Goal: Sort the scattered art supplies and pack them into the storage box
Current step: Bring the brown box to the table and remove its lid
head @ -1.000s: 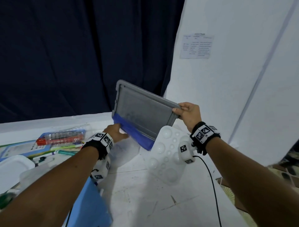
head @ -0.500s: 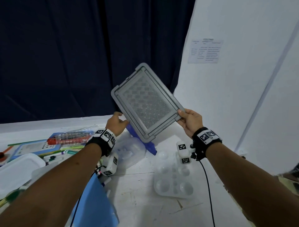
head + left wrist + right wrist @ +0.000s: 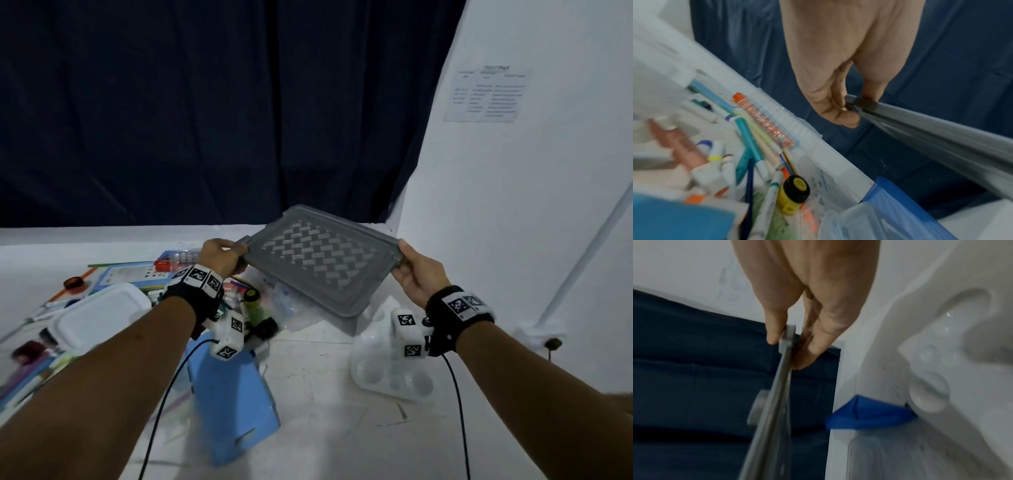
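Note:
I hold a grey box lid (image 3: 322,262) with a woven pattern nearly flat above the table, one hand at each end. My left hand (image 3: 222,255) pinches its left corner, also seen in the left wrist view as the lid (image 3: 931,129) edge held by the left hand (image 3: 840,104). My right hand (image 3: 412,274) pinches the right end; the right wrist view shows the lid (image 3: 774,402) edge-on in the right hand (image 3: 797,340). Under the lid sits a clear storage box (image 3: 291,308) with a blue part (image 3: 863,417). Markers, pens and a yellow paint jar (image 3: 793,193) lie beside it.
A white paint palette (image 3: 390,373) lies on the table under my right wrist. A blue folder (image 3: 233,394) lies in front, a white container (image 3: 99,315) and books (image 3: 123,274) to the left. A dark curtain hangs behind; a white wall stands at the right.
The lid has come down from a raised, upright tilt to nearly flat and lower over the box. My left hand has moved onto its left corner. The head view has shifted.

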`<state>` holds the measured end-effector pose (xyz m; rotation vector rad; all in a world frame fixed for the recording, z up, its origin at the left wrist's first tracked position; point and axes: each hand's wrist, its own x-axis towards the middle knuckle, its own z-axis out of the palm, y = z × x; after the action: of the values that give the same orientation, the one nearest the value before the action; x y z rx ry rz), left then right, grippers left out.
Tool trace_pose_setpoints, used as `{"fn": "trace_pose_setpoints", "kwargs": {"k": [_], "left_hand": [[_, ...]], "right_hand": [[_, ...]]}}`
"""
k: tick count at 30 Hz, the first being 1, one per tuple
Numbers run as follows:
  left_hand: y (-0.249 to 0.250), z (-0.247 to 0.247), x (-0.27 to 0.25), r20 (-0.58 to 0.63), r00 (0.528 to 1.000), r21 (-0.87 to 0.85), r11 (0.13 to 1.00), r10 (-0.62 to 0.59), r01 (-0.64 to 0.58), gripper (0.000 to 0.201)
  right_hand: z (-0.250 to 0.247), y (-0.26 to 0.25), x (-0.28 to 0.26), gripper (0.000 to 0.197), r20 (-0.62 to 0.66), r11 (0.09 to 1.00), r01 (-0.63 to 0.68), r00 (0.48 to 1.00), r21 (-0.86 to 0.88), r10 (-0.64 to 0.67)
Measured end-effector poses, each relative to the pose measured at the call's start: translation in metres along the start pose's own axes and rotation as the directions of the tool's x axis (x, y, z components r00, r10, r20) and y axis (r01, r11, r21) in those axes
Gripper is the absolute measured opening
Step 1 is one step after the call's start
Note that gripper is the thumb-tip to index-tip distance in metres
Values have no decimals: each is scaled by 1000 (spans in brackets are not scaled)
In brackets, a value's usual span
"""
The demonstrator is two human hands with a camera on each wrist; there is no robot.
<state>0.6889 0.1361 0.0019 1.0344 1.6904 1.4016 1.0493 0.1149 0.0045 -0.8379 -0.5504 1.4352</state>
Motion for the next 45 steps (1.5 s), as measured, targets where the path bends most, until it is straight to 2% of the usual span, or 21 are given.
{"fn": "trace_pose_setpoints", "kwargs": {"k": [2, 5, 7, 10, 14, 17, 20, 24, 28, 33, 35, 37, 39, 45], "left_hand": [[-10, -14, -7, -38, 999, -67, 997, -39, 36, 8], [-21, -33, -28, -97, 993, -175, 983, -65, 47, 4], [-25, -47, -41, -141, 986, -224, 973, -90, 56, 9], [-28, -85, -62, -135, 985, -237, 969, -109, 75, 13], [-34, -150, -73, -146, 974, -286, 950, -171, 124, 27], [-23, -194, -88, -138, 977, -327, 939, -162, 110, 36], [-10, -249, -98, -129, 988, -241, 969, -85, 52, 25], [14, -332, -101, -194, 980, -120, 993, -33, 10, 7], [43, -411, -94, -263, 965, -26, 999, 23, -31, 15], [70, -486, -78, -289, 952, 150, 987, 103, -61, 12], [76, -507, -67, -300, 947, 196, 979, 113, -55, 19], [76, -524, -54, -318, 941, 208, 977, 113, -47, 17], [72, -540, -36, -330, 937, 214, 976, 114, -44, 8], [49, -580, 38, -308, 934, 343, 937, 180, -68, 14]], "right_hand": [[7, 16, -9, 37, 63, 998, -39, 997, 41, 36], [23, 42, -24, 33, 182, 977, -102, 974, -187, 137], [35, 54, -35, 27, 218, 937, -146, 951, -317, 221], [50, 66, -45, 27, 235, 901, -180, 928, -395, 288], [89, 85, -59, 27, 178, 887, -118, 960, -447, 217], [132, 103, -75, 16, 132, 892, -58, 983, -448, 130], [178, 123, -93, 7, 171, 910, -33, 979, -412, 113], [247, 149, -134, 14, 231, 933, 27, 971, -359, 61], [311, 177, -157, 12, 236, 944, 67, 972, -323, 12], [385, 209, -172, 13, 256, 948, 66, 966, -310, 17], [409, 222, -170, 13, 263, 914, 105, 965, -391, 1], [430, 236, -164, 11, 268, 875, 145, 963, -462, -18], [450, 251, -152, 14, 265, 872, 153, 964, -464, -27], [503, 294, -105, 21, 259, 864, 200, 962, -462, -84]]}}
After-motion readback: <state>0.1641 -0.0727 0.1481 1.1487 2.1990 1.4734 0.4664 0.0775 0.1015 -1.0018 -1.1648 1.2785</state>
